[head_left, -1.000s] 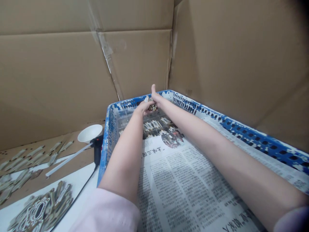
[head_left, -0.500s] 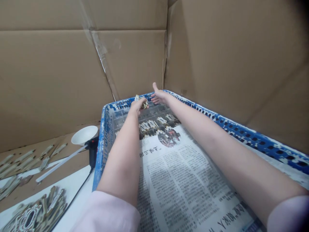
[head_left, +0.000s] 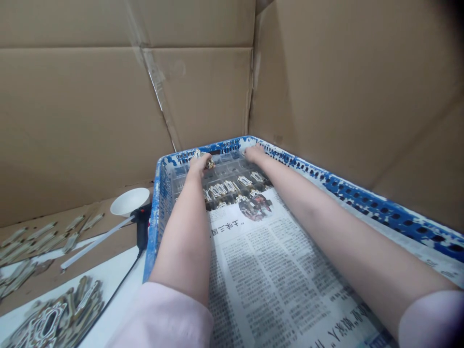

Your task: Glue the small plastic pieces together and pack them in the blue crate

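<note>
My left hand (head_left: 198, 165) is closed around a small bunch of ornate pieces (head_left: 210, 163) with white-and-gold scalloped outlines, above the far left part of a clear compartment tray (head_left: 228, 166). My right hand (head_left: 255, 154) is at the tray's far right corner, its fingers drawn together and pointing left. Whatever they pinch is too small to make out. Similar frame-shaped pieces (head_left: 229, 186) sit in a row of the tray's compartments. A newspaper sheet (head_left: 261, 261) covers the near part of the tray.
The tray is inside a blue plastic basket (head_left: 326, 181) with worn white patches. To its left are a white bowl (head_left: 129, 202), a black glue gun (head_left: 142, 227) with a cord, and loose pieces in a pile (head_left: 54, 316). Cardboard walls (head_left: 203, 92) stand behind and to the right.
My right hand has moved right and down to the tray's far corner, and its spread fingers have closed. My left hand, still holding the pieces, has shifted slightly left and down.
</note>
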The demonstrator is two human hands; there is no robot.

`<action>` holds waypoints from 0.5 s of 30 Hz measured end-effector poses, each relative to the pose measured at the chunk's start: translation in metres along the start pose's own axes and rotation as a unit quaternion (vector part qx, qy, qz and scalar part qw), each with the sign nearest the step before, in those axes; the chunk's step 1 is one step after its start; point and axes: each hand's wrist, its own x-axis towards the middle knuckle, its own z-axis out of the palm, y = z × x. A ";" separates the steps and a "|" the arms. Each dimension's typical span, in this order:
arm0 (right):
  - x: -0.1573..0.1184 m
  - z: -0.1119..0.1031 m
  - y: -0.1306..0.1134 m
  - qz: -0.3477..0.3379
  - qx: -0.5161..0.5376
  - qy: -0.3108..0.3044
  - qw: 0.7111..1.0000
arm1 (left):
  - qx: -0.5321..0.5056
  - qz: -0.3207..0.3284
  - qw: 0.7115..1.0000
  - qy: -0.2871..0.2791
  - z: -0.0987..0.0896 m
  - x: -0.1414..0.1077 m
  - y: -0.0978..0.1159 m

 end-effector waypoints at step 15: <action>0.005 -0.012 -0.002 0.047 -0.033 -0.032 0.998 | -0.004 0.000 0.999 -0.034 -0.003 0.007 -0.003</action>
